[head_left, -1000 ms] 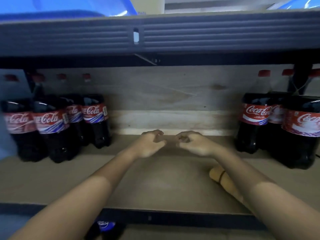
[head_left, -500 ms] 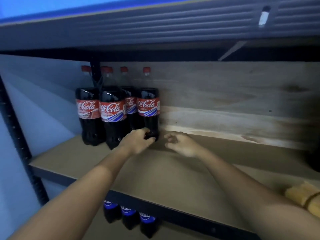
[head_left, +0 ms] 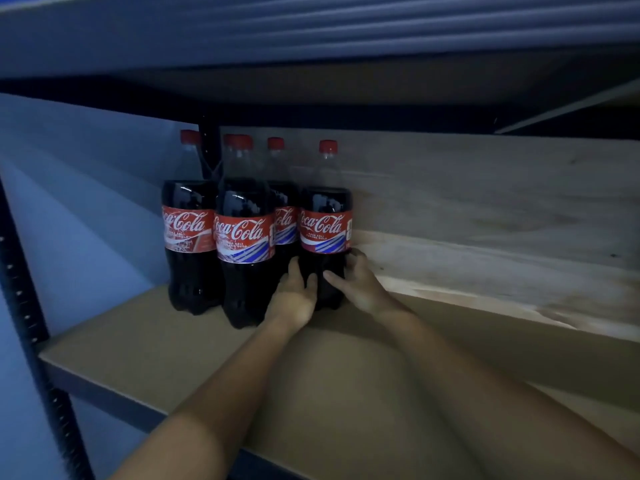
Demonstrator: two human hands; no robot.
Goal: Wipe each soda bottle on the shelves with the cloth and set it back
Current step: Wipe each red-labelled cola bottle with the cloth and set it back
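Several Coca-Cola bottles with red caps and red labels stand grouped at the left back of the wooden shelf (head_left: 173, 348). The rightmost bottle (head_left: 325, 216) is held low on its dark body by both hands. My left hand (head_left: 294, 296) wraps its left side, my right hand (head_left: 353, 278) wraps its right side. Beside it stand a front bottle (head_left: 242, 237), a far-left bottle (head_left: 188, 230) and a back bottle (head_left: 282, 202), partly hidden. No cloth is in view.
A dark metal upright (head_left: 27, 323) with holes runs down the left edge. The shelf above (head_left: 311, 36) hangs low over the bottle caps. A pale wooden back board (head_left: 485, 209) closes the rear. Bare shelf surface stretches to the right.
The view swung left toward the left bottle group. Both hands moved from mid-shelf to the rightmost bottle of that group and closed around its lower body.
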